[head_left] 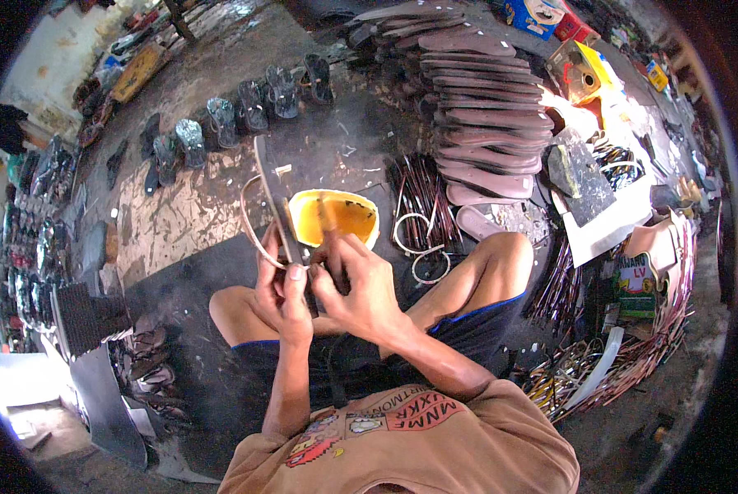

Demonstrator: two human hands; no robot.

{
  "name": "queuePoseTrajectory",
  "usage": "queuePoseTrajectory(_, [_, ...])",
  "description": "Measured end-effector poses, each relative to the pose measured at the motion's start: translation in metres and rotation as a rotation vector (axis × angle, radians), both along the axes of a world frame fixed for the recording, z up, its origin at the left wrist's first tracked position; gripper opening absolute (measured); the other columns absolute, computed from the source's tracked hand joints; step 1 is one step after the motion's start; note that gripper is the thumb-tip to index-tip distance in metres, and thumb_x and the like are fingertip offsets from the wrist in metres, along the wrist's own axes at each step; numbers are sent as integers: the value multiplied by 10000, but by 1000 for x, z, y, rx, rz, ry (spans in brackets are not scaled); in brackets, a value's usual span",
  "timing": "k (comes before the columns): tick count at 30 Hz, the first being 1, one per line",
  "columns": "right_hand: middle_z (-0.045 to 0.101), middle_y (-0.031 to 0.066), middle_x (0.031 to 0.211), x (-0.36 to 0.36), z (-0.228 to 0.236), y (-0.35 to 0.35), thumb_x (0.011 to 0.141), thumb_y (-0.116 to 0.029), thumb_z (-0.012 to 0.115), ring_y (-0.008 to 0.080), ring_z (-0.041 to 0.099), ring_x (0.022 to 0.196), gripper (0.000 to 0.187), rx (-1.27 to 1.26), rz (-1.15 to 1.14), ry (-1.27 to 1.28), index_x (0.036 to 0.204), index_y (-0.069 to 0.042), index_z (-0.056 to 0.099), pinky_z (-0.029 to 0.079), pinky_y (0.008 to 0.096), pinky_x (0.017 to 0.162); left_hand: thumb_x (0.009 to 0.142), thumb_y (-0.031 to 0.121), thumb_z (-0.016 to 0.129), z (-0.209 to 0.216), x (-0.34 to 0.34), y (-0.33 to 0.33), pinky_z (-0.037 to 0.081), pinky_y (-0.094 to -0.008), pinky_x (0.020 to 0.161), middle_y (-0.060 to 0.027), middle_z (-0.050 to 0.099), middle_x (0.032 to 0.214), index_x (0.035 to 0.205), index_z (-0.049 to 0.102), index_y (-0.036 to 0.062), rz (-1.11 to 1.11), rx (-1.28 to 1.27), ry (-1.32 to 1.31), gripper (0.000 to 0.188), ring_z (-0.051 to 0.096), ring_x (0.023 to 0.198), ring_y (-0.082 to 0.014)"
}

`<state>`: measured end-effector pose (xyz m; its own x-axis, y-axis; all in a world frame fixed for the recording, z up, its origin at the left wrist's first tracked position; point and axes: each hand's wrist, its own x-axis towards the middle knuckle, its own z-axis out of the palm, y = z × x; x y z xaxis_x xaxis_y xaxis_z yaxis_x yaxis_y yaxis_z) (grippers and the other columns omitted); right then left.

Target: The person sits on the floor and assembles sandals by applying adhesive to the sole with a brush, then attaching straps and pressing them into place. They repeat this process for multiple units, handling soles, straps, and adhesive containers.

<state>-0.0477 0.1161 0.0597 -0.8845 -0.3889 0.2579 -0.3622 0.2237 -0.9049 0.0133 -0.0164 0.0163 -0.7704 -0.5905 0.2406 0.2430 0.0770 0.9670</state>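
Note:
My left hand is closed round a dark sandal sole, which is held on edge and points away from me. A pale, thin strap loops out from the sole's left side and runs back to my fingers. Close beside it, my right hand is closed, its fingertips at the sole's near end by the strap. From its grip a brown stick-like tool sticks up, blurred; its kind cannot be made out. Just beyond that hand sits a cut-open container with a yellow-amber inside.
Tall stacks of brown soles stand at the far right. Bundled thin strips lie by my right knee, with white strap loops on them. Several strapped sandals form a row at the far left. A green can stands right.

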Motion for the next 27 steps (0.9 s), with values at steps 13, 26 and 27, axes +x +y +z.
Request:
queuePoseTrajectory(13, [662, 172, 906, -7, -5, 3, 931, -132, 762, 357, 690, 791, 179, -20, 46, -63, 1050, 0, 733, 542, 443, 737, 955, 314, 694, -1, 5, 1, 423, -405, 1191, -204, 541, 1554, 1558, 458, -115, -127, 259, 93, 777, 544, 1408, -275])
queuePoseTrajectory(26, [792, 126, 1084, -66, 7, 40, 951, -230, 848, 211, 747, 973, 426, -286, -95, -119, 1282, -2, 708, 583, 368, 904, 996, 516, 593, -14, 22, -16, 521, -541, 1029, -144, 690, 1354, 1488, 592, 70, -261, 1104, 255, 664, 691, 1144, -315])
queuePoseTrajectory(27, [793, 110, 1058, -63, 11, 33, 946, -238, 859, 183, 740, 957, 419, -280, 18, -58, 1256, 5, 714, 582, 340, 889, 997, 531, 590, -14, 21, -14, 515, -548, 1021, -142, 693, 1352, 1484, 603, 83, -297, 1152, 273, 662, 692, 1143, -313])
